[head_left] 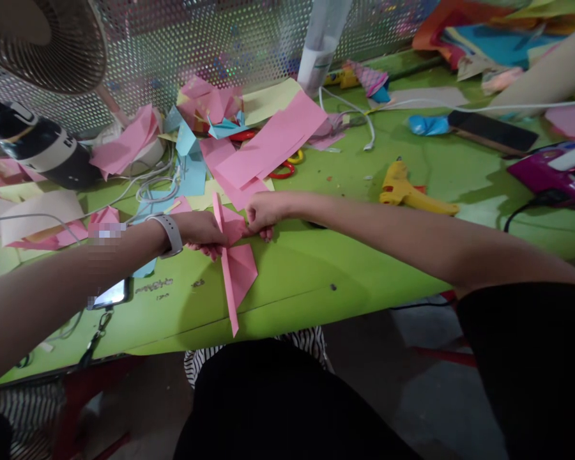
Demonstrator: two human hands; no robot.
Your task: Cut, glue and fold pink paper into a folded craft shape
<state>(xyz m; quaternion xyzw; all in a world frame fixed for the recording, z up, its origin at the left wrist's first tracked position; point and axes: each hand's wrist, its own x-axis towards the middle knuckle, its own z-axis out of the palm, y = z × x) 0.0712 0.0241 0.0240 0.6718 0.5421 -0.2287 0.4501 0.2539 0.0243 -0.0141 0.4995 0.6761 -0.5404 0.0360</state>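
A folded piece of pink paper [239, 271] stands between my hands over the green table, with a narrow upright strip and flaps to its right. My left hand [204, 233], with a pale watch strap at the wrist, pinches the paper near its middle. From the other side, my right hand [261, 214] closes its fingers on the paper's right edge. Just behind my hands, loose pink paper strips [268, 144] lie over scissors [283, 169] with red and yellow handles.
A yellow glue gun [409, 188] lies to the right. A dark bottle [48, 150] and a fan [43, 45] stand at the left, near a phone [110, 294] by the front edge. White cables [371, 128] cross the green table [306, 275]. A perforated panel [172, 57] rises behind.
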